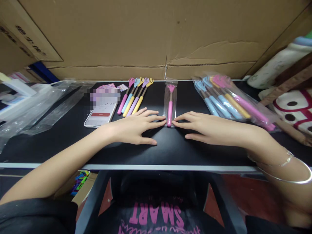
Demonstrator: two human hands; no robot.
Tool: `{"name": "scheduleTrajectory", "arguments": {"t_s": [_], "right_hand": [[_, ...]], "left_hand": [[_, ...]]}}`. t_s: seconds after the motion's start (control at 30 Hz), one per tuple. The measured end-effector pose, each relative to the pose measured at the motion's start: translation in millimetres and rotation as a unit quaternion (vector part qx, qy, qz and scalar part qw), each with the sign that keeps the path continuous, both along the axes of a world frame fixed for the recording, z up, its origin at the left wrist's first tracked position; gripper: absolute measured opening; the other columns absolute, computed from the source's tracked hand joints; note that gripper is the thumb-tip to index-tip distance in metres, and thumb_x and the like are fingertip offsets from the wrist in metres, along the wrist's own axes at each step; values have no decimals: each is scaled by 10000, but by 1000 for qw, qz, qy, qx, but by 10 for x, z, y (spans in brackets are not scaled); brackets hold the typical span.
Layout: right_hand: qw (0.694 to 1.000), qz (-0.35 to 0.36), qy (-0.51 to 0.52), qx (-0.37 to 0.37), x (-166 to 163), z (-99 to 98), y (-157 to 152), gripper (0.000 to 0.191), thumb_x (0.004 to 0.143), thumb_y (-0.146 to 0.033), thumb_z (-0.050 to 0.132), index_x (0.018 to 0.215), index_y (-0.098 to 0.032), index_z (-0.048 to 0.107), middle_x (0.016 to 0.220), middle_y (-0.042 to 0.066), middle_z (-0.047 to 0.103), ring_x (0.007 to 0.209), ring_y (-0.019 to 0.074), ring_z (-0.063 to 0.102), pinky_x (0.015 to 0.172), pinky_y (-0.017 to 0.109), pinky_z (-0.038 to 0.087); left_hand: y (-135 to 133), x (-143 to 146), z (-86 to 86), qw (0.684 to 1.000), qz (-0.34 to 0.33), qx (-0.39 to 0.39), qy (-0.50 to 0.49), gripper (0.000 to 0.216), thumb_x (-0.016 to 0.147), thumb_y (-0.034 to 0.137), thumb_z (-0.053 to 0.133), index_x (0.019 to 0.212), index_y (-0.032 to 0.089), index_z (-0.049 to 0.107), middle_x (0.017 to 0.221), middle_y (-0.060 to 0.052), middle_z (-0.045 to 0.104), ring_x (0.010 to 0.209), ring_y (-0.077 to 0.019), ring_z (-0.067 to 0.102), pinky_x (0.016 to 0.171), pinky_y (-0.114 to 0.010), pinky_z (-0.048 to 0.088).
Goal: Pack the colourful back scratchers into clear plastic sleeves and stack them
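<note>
A pink hand-shaped scratcher in a clear plastic sleeve (pixel 170 103) lies upright in the middle of the black tabletop (pixel 60 136). My left hand (pixel 136 127) lies flat on the table, fingers stretched, its fingertips touching the sleeve's near end from the left. My right hand (pixel 207 127) lies flat too, fingers stretched, its fingertips meeting the same end from the right. Neither hand holds anything.
Several loose scratchers (pixel 134 96) in pink, blue, yellow and purple lie left of the sleeve, beside a phone (pixel 101 113). A pile of bagged scratchers (pixel 231 99) lies at the right. Empty clear sleeves (pixel 41 104) lie at the left. A cardboard wall (pixel 156 35) closes the back.
</note>
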State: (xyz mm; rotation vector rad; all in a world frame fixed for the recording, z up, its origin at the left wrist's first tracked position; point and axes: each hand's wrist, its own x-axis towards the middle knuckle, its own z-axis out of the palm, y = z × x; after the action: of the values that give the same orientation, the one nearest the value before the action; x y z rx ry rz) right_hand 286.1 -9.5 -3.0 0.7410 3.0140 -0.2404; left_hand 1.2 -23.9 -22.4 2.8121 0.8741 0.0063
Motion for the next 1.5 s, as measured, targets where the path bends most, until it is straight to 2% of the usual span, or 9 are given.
{"name": "scheduleTrajectory", "arguments": {"t_s": [0.23,0.47,0.83,1.17,1.27,1.37,1.5], "right_hand": [[999,-6,9,-41,13,25,37,512,958,-335,487,1464,-254,498,1415,122,560,1233,293,552,1035,488,459],[998,3,-2,-62,21,54,63,523,957,-357,485,1462,-225,500,1414,132,548,1241,290,530,1038,475,449],[997,22,-6,-80,58,14,166,596,952,-465,500,1498,-234,446,1476,131,495,1343,289,429,1100,495,379],[999,26,-1,-43,88,-40,200,597,950,-483,497,1505,-272,433,1499,94,492,1408,321,359,1127,551,334],[1000,11,-7,-19,74,-48,198,588,957,-456,483,1498,-229,447,1506,99,490,1440,341,309,1141,579,307],[1000,0,-10,-2,52,-58,175,593,959,-438,472,1497,-188,447,1515,115,480,1435,347,326,1144,587,311],[1000,-14,-16,8,17,-83,125,634,963,-442,462,1530,-168,382,1561,136,411,1446,349,325,1145,600,316]], "left_hand": [[-12,14,0,1000,1,15,-1,675,957,547,514,1537,264,316,1575,-54,374,1491,-268,235,1223,-471,135],[-27,23,18,1000,2,13,7,729,947,623,467,1540,227,315,1578,-67,367,1490,-273,236,1225,-464,124],[-36,46,35,998,-5,63,-8,689,928,649,479,1460,212,466,1460,-91,524,1379,-264,404,1201,-450,175],[-39,71,39,996,-8,86,4,661,949,616,469,1455,191,470,1433,-102,539,1351,-257,436,1184,-450,221],[-20,70,9,995,3,95,9,677,950,595,488,1490,194,416,1471,-113,498,1364,-271,426,1188,-472,215],[5,59,-8,995,15,98,12,667,952,588,488,1497,211,408,1480,-114,488,1359,-277,433,1187,-479,219],[8,41,-2,997,36,70,22,693,953,610,464,1521,226,363,1535,-89,431,1408,-285,371,1185,-466,242]]}}
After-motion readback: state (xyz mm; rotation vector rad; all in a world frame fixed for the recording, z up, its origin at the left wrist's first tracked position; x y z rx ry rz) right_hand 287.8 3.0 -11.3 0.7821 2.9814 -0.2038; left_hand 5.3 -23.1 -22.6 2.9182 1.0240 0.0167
